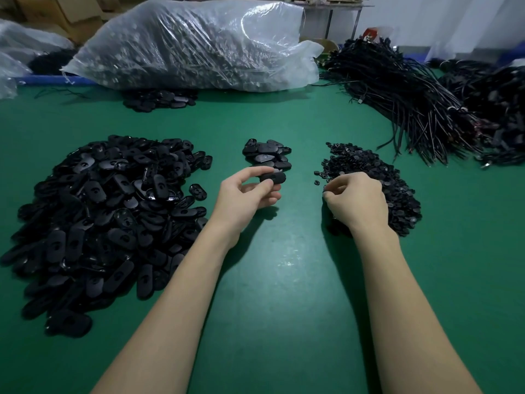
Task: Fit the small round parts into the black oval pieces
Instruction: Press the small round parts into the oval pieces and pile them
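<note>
Head view shows the left hand [246, 194] gripping one black oval piece [272, 178] between thumb and fingertips, lifted just off the green counter [284, 280] near its middle. The piece's long axis runs roughly left to right, one end poking out past the fingers toward the right hand [356, 196]. That hand is curled, fingertips bunched at the near left edge of the heap of small round parts [375, 183]; it seems to be pinching one, though the part itself is too small and dark to make out.

What the next move turns on: the held oval lies to the left of the right hand, close by, with bare counter between them — so the round part has a short way to travel leftward to meet the piece's exposed end. Which face of the oval carries the seat cannot be told here.

Just beyond the left hand sits a small stack of oval pieces [267, 156], probably finished ones. A far larger pile of ovals [99, 211] spreads toward the left edge. Toward the far edge lies a clear plastic sack [193, 44], and a bundle of black cables [412, 100] fills the far right corner.
</note>
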